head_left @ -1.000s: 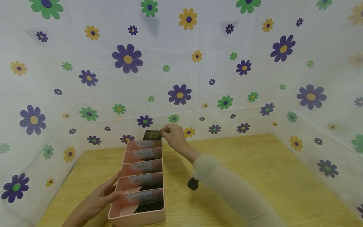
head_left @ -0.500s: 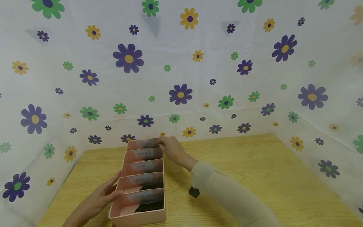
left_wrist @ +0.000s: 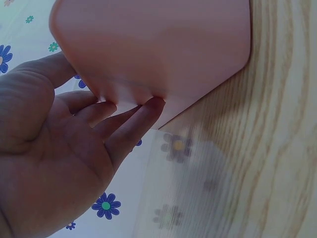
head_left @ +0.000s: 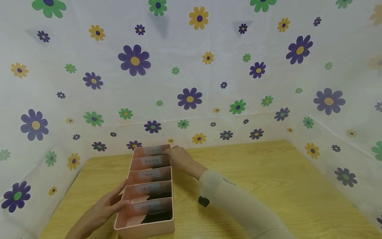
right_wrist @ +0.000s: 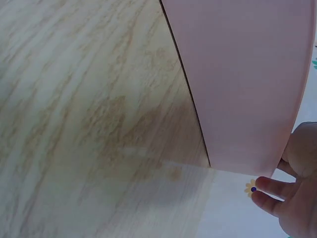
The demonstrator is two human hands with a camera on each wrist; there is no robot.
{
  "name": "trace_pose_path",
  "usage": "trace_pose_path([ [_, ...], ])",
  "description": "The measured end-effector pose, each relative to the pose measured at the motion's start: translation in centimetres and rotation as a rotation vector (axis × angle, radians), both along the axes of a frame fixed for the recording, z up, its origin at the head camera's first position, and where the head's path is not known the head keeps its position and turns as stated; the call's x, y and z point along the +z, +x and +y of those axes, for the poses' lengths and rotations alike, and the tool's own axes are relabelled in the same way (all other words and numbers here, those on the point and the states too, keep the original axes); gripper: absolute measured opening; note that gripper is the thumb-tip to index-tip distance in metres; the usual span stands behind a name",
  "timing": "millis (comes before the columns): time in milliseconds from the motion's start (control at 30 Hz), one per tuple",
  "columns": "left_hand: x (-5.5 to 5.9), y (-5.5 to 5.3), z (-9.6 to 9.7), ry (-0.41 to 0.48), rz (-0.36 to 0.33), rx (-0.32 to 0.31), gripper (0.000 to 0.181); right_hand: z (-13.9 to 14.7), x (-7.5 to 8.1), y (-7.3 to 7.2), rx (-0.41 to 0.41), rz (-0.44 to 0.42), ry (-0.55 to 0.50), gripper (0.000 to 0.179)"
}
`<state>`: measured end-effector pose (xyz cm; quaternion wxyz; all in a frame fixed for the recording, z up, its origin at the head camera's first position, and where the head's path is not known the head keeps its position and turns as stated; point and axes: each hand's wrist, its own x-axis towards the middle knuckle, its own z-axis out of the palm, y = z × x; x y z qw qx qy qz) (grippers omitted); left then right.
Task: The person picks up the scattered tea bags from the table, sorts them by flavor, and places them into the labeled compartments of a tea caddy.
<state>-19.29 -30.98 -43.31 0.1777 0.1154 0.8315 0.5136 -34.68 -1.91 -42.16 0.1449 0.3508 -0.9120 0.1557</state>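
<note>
A long pink divided box (head_left: 144, 229) stands on the table, with several compartments in a row. Each compartment shows a pale label on its divider, and dark contents show in the nearer ones. My left hand (head_left: 102, 209) holds the box's left wall, thumb over the rim; in the left wrist view its fingertips touch the outer pink wall (left_wrist: 163, 49). My right hand (head_left: 182, 160) reaches over the far right corner, fingertips down in the far compartments and hidden. In the right wrist view the right hand (right_wrist: 297, 196) is partly behind the box wall (right_wrist: 242, 84). The dark packet is out of sight.
The wood-grain table (head_left: 244, 186) extends to the right of the box. A white flower-print cloth (head_left: 167, 93) encloses the back and sides, close behind the box's far end. A small black object (head_left: 204, 201) shows beside the right sleeve (head_left: 238, 202).
My right hand has lowered a dark flat packet from above the far end into the far compartment. The hand now sits lower, and the packet is no longer visible. The left hand stays put.
</note>
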Motion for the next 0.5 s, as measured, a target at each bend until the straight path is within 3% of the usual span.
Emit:
trace_pose_path([
  [233, 0.07, 0.05, 0.01, -0.017, 0.005, 0.01, 0.077, 0.03, 0.15, 0.13, -0.03, -0.036, 0.037, 0.032],
  [500, 0.05, 0.07, 0.01, -0.004, 0.0, 0.01, 0.077, 0.58, -0.15, -0.03, 0.035, -0.031, -0.03, 0.037],
])
